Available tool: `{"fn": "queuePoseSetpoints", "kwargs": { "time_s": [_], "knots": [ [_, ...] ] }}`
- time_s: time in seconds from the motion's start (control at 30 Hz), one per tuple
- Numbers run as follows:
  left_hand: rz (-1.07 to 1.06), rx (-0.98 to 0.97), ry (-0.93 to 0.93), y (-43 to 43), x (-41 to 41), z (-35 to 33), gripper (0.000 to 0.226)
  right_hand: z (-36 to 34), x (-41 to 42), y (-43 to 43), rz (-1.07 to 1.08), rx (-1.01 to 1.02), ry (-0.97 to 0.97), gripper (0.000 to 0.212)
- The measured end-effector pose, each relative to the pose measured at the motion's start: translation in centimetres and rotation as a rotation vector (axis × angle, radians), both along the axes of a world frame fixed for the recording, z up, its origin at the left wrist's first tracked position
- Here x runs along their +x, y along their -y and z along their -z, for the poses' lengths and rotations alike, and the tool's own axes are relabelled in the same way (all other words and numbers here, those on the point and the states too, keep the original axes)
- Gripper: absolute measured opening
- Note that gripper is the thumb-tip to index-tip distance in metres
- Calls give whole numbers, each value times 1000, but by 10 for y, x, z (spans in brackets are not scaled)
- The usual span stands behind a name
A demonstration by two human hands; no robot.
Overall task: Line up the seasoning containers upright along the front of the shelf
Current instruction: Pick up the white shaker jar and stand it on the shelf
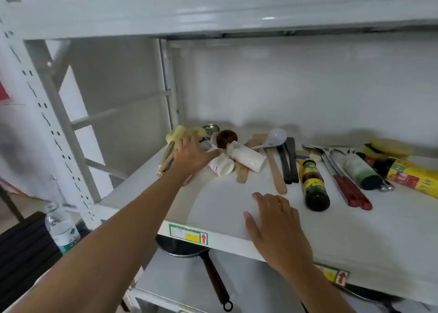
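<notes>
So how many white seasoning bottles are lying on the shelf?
2: one white bottle under the left hand, another right beside it. Others may be hidden.

Head view, downward onto shelf (237, 208)

Two bare forearms enter from the bottom edge, with no sleeve showing on either. The left hand (193, 155) and the right hand (277, 227) are both bare, with no glove. The right hand's fingers (262, 200) are slim, with short, plain nails. The left hand's outline is smeared by blur, so its nails cannot be made out.
</notes>
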State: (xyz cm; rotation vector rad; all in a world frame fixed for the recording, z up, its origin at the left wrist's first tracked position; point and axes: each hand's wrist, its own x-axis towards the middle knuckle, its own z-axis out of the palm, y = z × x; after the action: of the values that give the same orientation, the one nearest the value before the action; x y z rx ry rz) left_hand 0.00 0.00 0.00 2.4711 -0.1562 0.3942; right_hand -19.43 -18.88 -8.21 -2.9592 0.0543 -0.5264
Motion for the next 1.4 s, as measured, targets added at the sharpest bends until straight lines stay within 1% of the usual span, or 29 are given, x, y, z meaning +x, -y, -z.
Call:
{"fn": "queuePoseSetpoints", "kwargs": {
  "time_s": [0.03,0.07,0.1,0.13,0.23,0.33,0.47,0.53,0.6,0.67,0.8,0.87,1.07,1.13,1.2,1.27,1.3,1.4],
  "knots": [
    [33,104,-77,2,4,-1,99,2,2,2,6,23,-15,59],
    [73,225,-123,6,5,-4,111,2,4,2,24,39,-16,61],
    [109,310,-149,10,10,-4,121,4,5,2,40,22,1,63],
    [139,354,-158,13,11,-5,129,8,6,3,50,2,23,64],
    [169,412,-186,15,28,-1,148,11,10,1,68,-14,25,64],
    [171,416,-230,10,38,-4,155,11,10,2,71,-16,34,62],
    [208,420,-274,2,42,-7,149,10,9,0,78,-23,33,62],
    [224,436,-276,-1,42,-6,149,8,8,-1,78,-25,13,62],
    [236,413,-269,-3,44,-3,146,6,7,-1,80,-30,9,62],
    [244,395,-244,-7,43,0,143,6,7,-1,74,-33,17,63],
    [228,460,-155,-12,31,1,131,5,7,-2,82,-11,27,69],
    [258,493,-84,-16,26,-2,129,4,5,-4,81,14,39,72],
    [318,795,277,-13,-3,-12,144,5,4,-3,92,16,51,73],
    [352,838,362,-11,-17,-10,142,5,4,-2,99,7,50,73],
    [377,831,435,-11,-27,-7,135,6,5,-3,103,-8,52,72],
    [398,783,481,-12,-38,-5,126,6,5,-4,107,-25,47,72],
    [419,723,489,-12,-41,-3,118,6,5,-4,107,-30,45,72],
    [453,462,507,-8,-54,-5,80,6,4,-4,110,-41,40,71]
  ]
}}
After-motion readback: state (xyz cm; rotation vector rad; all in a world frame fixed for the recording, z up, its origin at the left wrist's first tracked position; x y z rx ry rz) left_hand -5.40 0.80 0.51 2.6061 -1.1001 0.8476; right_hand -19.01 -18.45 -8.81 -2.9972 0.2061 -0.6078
